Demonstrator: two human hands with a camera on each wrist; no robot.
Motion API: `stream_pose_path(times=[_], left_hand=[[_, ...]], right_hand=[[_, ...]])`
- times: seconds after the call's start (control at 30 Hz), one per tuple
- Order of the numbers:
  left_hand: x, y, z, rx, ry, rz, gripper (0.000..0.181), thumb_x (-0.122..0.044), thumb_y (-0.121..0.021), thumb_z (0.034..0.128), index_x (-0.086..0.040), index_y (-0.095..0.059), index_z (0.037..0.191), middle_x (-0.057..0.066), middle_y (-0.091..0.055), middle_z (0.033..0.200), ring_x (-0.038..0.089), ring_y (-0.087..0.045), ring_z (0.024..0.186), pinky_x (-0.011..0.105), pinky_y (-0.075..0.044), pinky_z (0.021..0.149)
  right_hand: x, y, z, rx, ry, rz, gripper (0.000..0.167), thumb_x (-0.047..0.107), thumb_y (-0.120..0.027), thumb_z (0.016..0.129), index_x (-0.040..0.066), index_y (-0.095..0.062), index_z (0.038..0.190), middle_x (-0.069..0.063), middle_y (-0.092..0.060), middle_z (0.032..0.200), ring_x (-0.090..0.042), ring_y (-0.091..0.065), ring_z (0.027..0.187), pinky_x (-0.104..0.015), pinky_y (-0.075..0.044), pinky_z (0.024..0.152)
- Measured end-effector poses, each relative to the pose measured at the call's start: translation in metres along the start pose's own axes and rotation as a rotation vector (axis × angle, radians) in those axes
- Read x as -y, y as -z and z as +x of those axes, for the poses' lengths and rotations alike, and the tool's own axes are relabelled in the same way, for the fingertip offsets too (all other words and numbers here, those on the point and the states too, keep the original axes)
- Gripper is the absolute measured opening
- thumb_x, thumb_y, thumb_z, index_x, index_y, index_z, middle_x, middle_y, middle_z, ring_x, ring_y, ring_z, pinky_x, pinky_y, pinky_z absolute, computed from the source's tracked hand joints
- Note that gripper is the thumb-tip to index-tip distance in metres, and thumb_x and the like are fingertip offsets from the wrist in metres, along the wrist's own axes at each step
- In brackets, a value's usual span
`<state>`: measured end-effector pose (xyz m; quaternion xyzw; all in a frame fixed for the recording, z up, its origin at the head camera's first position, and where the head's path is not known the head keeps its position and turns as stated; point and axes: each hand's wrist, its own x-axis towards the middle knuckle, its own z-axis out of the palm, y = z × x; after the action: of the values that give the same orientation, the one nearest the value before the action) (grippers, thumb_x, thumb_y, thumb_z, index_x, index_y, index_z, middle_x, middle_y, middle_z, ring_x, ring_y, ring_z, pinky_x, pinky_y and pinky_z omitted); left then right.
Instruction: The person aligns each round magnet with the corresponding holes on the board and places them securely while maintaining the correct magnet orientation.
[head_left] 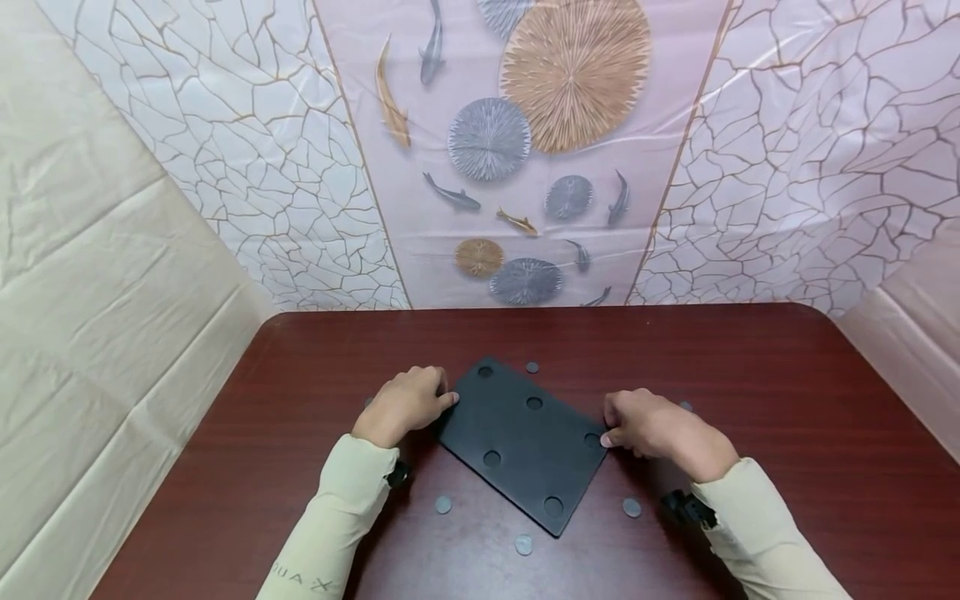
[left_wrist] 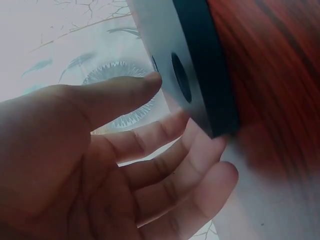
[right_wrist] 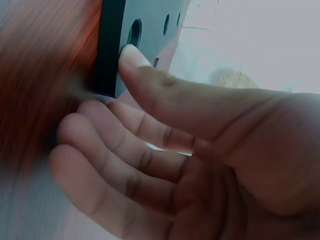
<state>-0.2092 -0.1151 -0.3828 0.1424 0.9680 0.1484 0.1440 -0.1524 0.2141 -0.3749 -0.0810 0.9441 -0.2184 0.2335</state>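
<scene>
A black rectangular board (head_left: 517, 442) with several round recesses lies turned at an angle in the head view. My left hand (head_left: 408, 406) holds its left corner, thumb on the upper face and fingers at the edge. At the opposite corner my right hand (head_left: 660, 429) grips the board, its thumb beside a recess. The left wrist view shows the board's corner (left_wrist: 200, 75) between the thumb and curved fingers of the left hand (left_wrist: 125, 160). In the right wrist view, the right hand's (right_wrist: 175, 140) thumb presses the board (right_wrist: 150, 25) near a recess, fingers curled by its lower edge.
Small grey discs lie around the board on the dark red table (head_left: 322, 358): one behind it (head_left: 532, 367), others in front (head_left: 443, 505), (head_left: 523, 545) as discs, and one at right front. Another disc (head_left: 686, 406) shows behind the right hand. A patterned sheet hangs behind.
</scene>
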Motion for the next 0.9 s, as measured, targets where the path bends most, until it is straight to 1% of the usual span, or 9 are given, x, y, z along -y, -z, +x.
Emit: stream_pose_path(times=[0.13, 0.3, 0.37, 0.43, 0.53, 0.67, 0.77, 0.9], left_hand=[[0.002, -0.002, 0.000, 0.015, -0.016, -0.012, 0.027, -0.029, -0.070, 0.1043, -0.012, -0.063, 0.084, 0.003, -0.059, 0.074, 0.017, -0.058, 0.066, 0.033, -0.045, 0.063], [0.006, -0.002, 0.000, 0.079, -0.025, -0.111, 0.030, -0.025, -0.070, 0.1040, -0.009, -0.067, 0.078, 0.004, -0.063, 0.065, 0.017, -0.060, 0.058, 0.030, -0.047, 0.060], [0.006, -0.001, 0.001, 0.114, -0.026, -0.157, 0.028, -0.023, -0.070, 0.1037, -0.010, -0.069, 0.079, 0.005, -0.067, 0.065, 0.017, -0.063, 0.059, 0.029, -0.050, 0.060], [0.007, -0.001, 0.002, 0.140, -0.036, -0.188, 0.028, -0.022, -0.071, 0.1033, -0.009, -0.071, 0.079, 0.005, -0.069, 0.067, 0.018, -0.066, 0.060, 0.029, -0.053, 0.060], [0.008, 0.000, 0.004, 0.175, -0.039, -0.235, 0.029, -0.022, -0.071, 0.1030, -0.007, -0.072, 0.078, 0.007, -0.070, 0.067, 0.020, -0.068, 0.061, 0.031, -0.057, 0.060], [0.011, 0.001, 0.005, 0.205, -0.024, -0.276, 0.029, -0.020, -0.072, 0.1025, -0.005, -0.071, 0.078, 0.009, -0.071, 0.067, 0.021, -0.070, 0.061, 0.032, -0.059, 0.061], [0.013, 0.002, 0.005, 0.225, -0.013, -0.289, 0.028, -0.020, -0.072, 0.1022, -0.005, -0.071, 0.078, 0.009, -0.072, 0.067, 0.020, -0.071, 0.061, 0.032, -0.060, 0.062], [0.014, 0.001, 0.004, 0.268, -0.023, -0.323, 0.027, -0.018, -0.072, 0.1024, -0.003, -0.071, 0.080, 0.010, -0.072, 0.068, 0.020, -0.071, 0.062, 0.032, -0.061, 0.062]], right_hand=[[-0.003, 0.000, -0.001, -0.028, -0.011, 0.028, 0.014, 0.008, -0.072, 0.101, 0.004, -0.059, 0.097, -0.008, -0.063, 0.076, -0.019, -0.063, 0.063, -0.032, -0.052, 0.057], [-0.007, 0.001, 0.000, -0.081, 0.017, 0.095, 0.009, 0.001, -0.066, 0.102, 0.000, -0.057, 0.100, -0.010, -0.063, 0.075, -0.020, -0.060, 0.059, -0.033, -0.052, 0.057], [-0.009, 0.001, 0.001, -0.090, 0.018, 0.136, 0.005, -0.003, -0.062, 0.102, -0.002, -0.057, 0.103, -0.011, -0.063, 0.076, -0.021, -0.060, 0.059, -0.033, -0.052, 0.058], [-0.009, 0.001, 0.003, -0.093, 0.009, 0.159, 0.006, -0.005, -0.059, 0.101, -0.004, -0.057, 0.107, -0.011, -0.064, 0.077, -0.022, -0.060, 0.062, -0.034, -0.053, 0.059], [-0.009, 0.000, 0.005, -0.087, -0.003, 0.180, 0.020, -0.003, -0.059, 0.103, -0.010, -0.056, 0.122, -0.011, -0.065, 0.082, -0.022, -0.063, 0.069, -0.035, -0.056, 0.062], [-0.007, 0.000, 0.007, -0.087, 0.002, 0.190, 0.046, 0.002, -0.064, 0.104, -0.014, -0.046, 0.143, -0.013, -0.064, 0.090, -0.020, -0.065, 0.072, -0.036, -0.060, 0.066], [-0.007, 0.001, 0.009, -0.091, 0.001, 0.185, 0.054, 0.002, -0.066, 0.103, -0.015, -0.041, 0.147, -0.018, -0.065, 0.098, -0.019, -0.068, 0.070, -0.038, -0.061, 0.070], [-0.009, 0.001, 0.013, -0.096, -0.006, 0.180, 0.059, 0.004, -0.068, 0.102, -0.016, -0.038, 0.150, -0.023, -0.066, 0.108, -0.019, -0.071, 0.070, -0.042, -0.062, 0.076]])
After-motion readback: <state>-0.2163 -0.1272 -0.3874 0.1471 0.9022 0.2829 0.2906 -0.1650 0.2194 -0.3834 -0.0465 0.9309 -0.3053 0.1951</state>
